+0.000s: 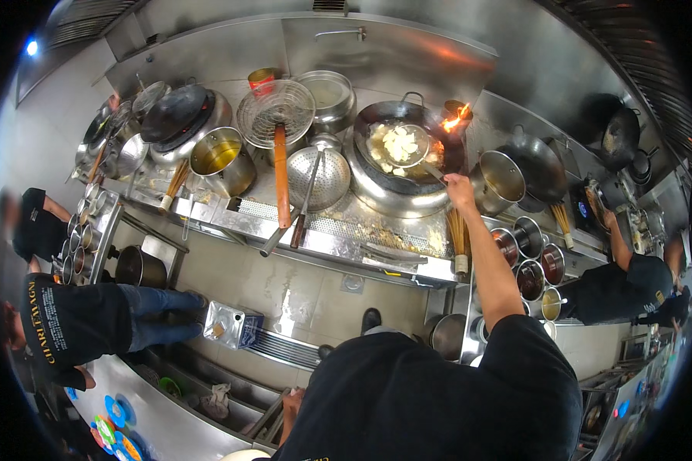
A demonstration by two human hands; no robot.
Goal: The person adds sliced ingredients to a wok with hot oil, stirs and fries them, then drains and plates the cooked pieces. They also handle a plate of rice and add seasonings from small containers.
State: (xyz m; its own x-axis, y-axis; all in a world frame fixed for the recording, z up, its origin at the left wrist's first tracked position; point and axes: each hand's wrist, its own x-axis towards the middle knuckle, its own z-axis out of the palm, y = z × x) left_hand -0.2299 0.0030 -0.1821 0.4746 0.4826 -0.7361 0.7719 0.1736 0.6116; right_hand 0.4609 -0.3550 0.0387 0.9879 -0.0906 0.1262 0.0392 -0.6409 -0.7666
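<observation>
My right hand [458, 190] grips the handle of a round metal strainer [406, 144]. The strainer holds pale, sliced pieces of food [399, 144] and sits over a large wok [375, 118] of bubbling liquid, with more pale pieces around its rim. The wok stands on a steel burner ring. Flames [457, 120] rise at the wok's right side, in front of a can. My left hand [294, 397] is low beside my body, at the edge of the steel counter behind; my body hides part of it, and whether it holds anything does not show.
Left of the wok lie a perforated ladle [317, 180], a wire skimmer [275, 109] with a wooden handle and a pot of yellow liquid [219, 158]. A bamboo brush [459, 242] and sauce pots [530, 279] are near my right arm. Co-workers stand left and right. A tin [230, 325] stands on the floor.
</observation>
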